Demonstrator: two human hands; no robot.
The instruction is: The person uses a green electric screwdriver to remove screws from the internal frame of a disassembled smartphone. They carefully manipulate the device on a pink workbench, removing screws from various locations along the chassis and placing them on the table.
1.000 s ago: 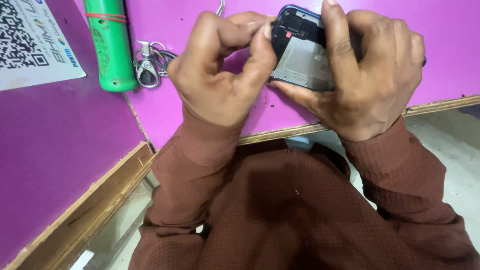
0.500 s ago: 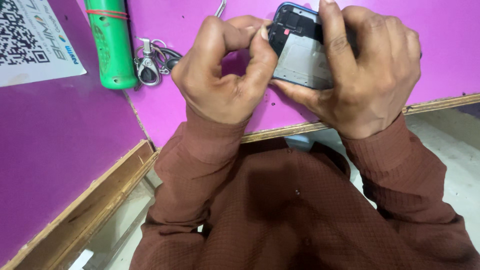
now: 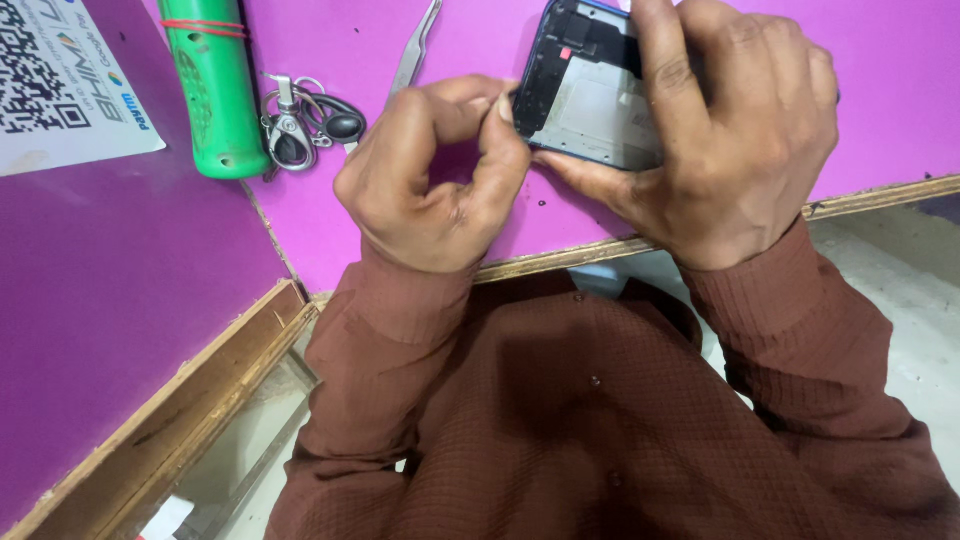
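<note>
- The opened dark-framed smartphone with its bare grey metal inner plate (image 3: 600, 100) sits at about 1 o'clock in the view, held above the pink laminated desk (image 3: 400, 230) near its wooden front edge.
- The right hand (image 3: 730, 150) is wrapped around the phone from the right, index finger lying across the top, thumb under the lower edge.
- The left hand (image 3: 430, 190) is curled narrow, thumb and forefinger pinched at the phone's left edge; whether anything lies between them cannot be told.
- The desk's raw wooden lip runs from 9 o'clock to 3 o'clock just below both wrists, leaving little room toward the body.
- At 11 o'clock, well apart from the hands, lies a glossy green plastic cylinder with a red band (image 3: 215, 90); touching its right side is a metal key ring with a black fob (image 3: 310, 125).
- Slim steel tweezers (image 3: 415, 50) lie at 12 o'clock, just above the left hand.
- A white printed card (image 3: 60, 90) lies flat at 10 o'clock.
- Ribbed brown sleeves cover both forearms.
</note>
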